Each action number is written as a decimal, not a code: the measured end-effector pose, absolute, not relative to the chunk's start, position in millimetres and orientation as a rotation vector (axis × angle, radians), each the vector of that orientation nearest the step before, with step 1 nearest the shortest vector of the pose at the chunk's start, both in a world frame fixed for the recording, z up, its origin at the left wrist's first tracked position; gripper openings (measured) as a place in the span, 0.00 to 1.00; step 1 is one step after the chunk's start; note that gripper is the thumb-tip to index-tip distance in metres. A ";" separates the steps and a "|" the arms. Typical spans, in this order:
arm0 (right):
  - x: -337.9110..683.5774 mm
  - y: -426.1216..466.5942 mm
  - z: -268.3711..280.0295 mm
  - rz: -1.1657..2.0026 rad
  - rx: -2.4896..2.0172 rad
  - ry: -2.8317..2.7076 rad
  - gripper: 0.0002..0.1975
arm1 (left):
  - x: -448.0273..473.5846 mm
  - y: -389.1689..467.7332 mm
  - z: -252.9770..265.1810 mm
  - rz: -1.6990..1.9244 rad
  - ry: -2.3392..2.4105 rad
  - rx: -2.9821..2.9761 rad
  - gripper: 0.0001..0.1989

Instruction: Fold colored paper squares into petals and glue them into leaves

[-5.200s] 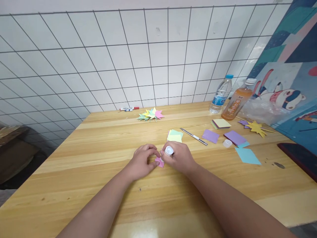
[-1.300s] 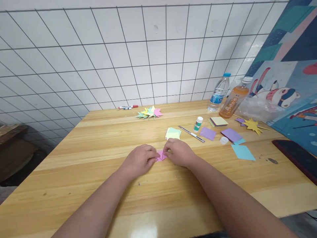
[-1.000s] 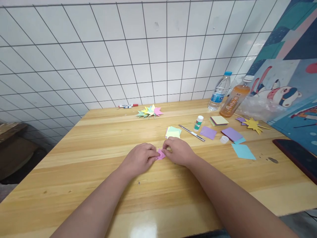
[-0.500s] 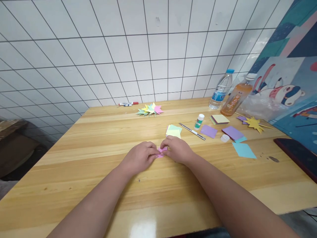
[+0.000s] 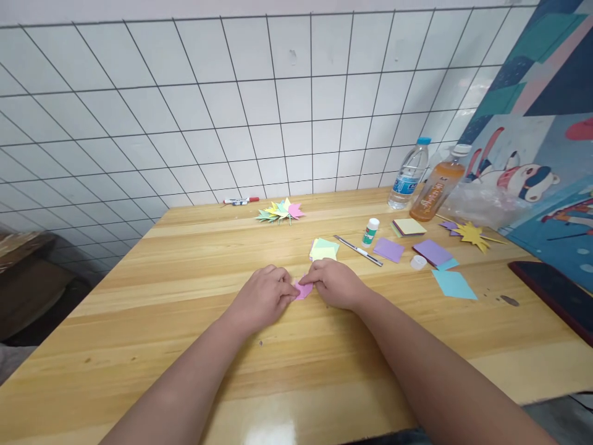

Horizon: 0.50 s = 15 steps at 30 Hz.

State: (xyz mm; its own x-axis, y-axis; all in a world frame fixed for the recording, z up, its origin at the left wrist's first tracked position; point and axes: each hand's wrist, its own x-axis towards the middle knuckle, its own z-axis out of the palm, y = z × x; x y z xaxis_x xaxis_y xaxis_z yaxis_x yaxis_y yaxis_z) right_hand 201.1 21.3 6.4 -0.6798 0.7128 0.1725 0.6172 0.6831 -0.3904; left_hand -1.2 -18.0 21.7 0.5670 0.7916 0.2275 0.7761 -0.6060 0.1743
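Observation:
A small piece of pink paper (image 5: 304, 291) with a folded edge lies on the wooden table, between my two hands. My left hand (image 5: 265, 295) grips its left side, thumb and fingers drawn together. From the right, my right hand (image 5: 337, 284) presses its index finger onto the upper part of the sheet, with the other fingers curled in. Just beyond my right hand is a small stack of yellow and green paper squares (image 5: 323, 248). A slim grey utility knife (image 5: 358, 250) lies to the right of that stack.
On the right are a glue stick (image 5: 370, 232), its cap (image 5: 418, 262), purple paper (image 5: 388, 250), blue paper (image 5: 454, 283), a water bottle (image 5: 409, 174), an orange drink bottle (image 5: 438, 188) and a phone (image 5: 551, 296). Folded paper leaves (image 5: 280, 211) and markers (image 5: 241, 201) lie near the wall.
My right fingers have shifted from pinching the pink paper's right side to pressing on it with the index finger stretched out. The camera view has tilted slightly up.

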 end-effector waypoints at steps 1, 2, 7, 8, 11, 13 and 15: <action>201.1 21.2 7.0 0.430 -1.047 -2.612 0.21 | -1.4 -17.8 21.0 0.445 1.365 2.729 0.12; 200.5 20.8 7.9 0.420 -1.044 -2.637 0.22 | -1.6 -17.6 20.5 0.451 1.361 2.725 0.12; 195.2 16.2 16.1 0.290 -1.184 -2.722 0.19 | -1.6 -17.3 20.3 0.474 1.336 2.712 0.13; 194.5 15.5 17.9 0.261 -1.213 -2.735 0.19 | -1.4 -17.3 20.7 0.472 1.335 2.712 0.13; 192.0 14.3 22.7 0.191 -1.221 -2.777 0.18 | 0.0 -17.5 22.3 0.468 1.318 2.717 0.13; 188.5 13.3 25.0 0.126 -1.206 -2.808 0.17 | 1.5 -18.3 24.0 0.458 1.293 2.724 0.13; 183.9 11.2 26.2 0.048 -1.196 -2.840 0.15 | 3.1 -19.5 25.9 0.432 1.280 2.735 0.13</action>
State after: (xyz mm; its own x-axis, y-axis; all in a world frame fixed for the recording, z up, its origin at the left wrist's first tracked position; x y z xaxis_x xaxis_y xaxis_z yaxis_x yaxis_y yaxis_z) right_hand 183.9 11.2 26.2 -0.6974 0.7154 0.0434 0.7136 0.6987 -0.0518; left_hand 3.1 -19.5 25.9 0.6084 0.7640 0.2149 0.7382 -0.6442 0.2003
